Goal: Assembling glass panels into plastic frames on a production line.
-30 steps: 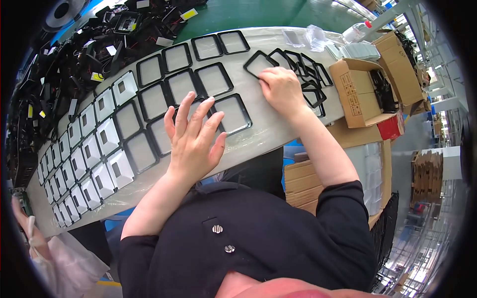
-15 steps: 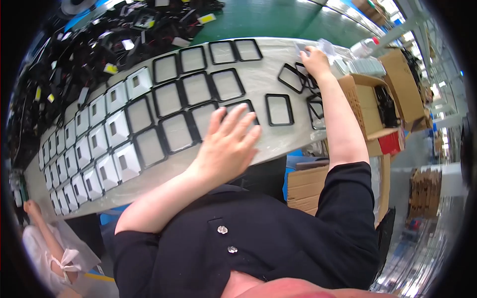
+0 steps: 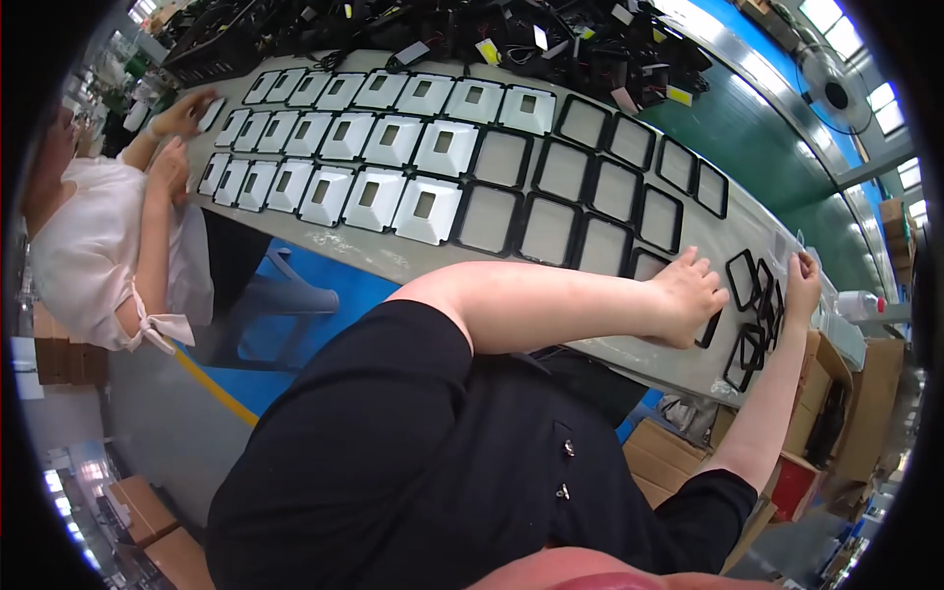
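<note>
My left hand [image 3: 688,298] reaches palm down over the right end of the nearest row, its fingers stretched out. Part of a black rectangular frame [image 3: 707,331] shows beside it; whether the hand touches it I cannot tell. At the table's right end, my right hand [image 3: 805,285] has its fingertips drawn together near a clear plastic sheet or bag [image 3: 784,246]. What they hold, if anything, is too small to make out. Several loose black frames [image 3: 739,279] lie overlapping just left of that hand. Further left, black frames stand in rows, followed by frames with white trapezoid inserts [image 3: 425,208].
A co-worker's hands [image 3: 177,147] are at the table's left end. Dark parts with cables [image 3: 472,34] are heaped beyond the table [image 3: 383,246]. On the right are a clear bottle [image 3: 857,305], an open cardboard box [image 3: 821,393] and a red box [image 3: 795,489].
The view has swung left, bringing the co-worker and the far rows into fuller sight. My left hand has moved right along the nearest row. My right hand remains by the clear plastic.
</note>
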`<control>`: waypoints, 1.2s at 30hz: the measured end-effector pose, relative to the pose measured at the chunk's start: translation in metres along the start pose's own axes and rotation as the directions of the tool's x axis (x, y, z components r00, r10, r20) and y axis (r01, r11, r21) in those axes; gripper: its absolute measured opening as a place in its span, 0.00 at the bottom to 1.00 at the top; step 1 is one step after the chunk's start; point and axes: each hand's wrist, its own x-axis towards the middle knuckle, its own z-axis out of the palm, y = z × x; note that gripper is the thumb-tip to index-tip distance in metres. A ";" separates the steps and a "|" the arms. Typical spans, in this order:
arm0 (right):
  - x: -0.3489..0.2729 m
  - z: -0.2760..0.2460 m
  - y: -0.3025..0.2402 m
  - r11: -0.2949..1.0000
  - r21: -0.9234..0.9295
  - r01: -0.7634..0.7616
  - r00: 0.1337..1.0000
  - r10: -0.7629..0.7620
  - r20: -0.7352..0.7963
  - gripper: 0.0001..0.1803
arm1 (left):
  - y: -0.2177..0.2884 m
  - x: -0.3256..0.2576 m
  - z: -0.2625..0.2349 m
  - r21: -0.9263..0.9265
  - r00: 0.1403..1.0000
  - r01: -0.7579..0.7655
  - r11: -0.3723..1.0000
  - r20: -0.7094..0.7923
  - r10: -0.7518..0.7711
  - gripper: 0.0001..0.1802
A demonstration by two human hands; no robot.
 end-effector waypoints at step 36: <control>-0.236 0.014 -0.257 0.467 0.819 -0.334 0.884 -0.147 0.444 0.30 | 0.006 -0.131 -0.076 -0.194 0.745 -0.225 0.955 -0.666 0.040 0.64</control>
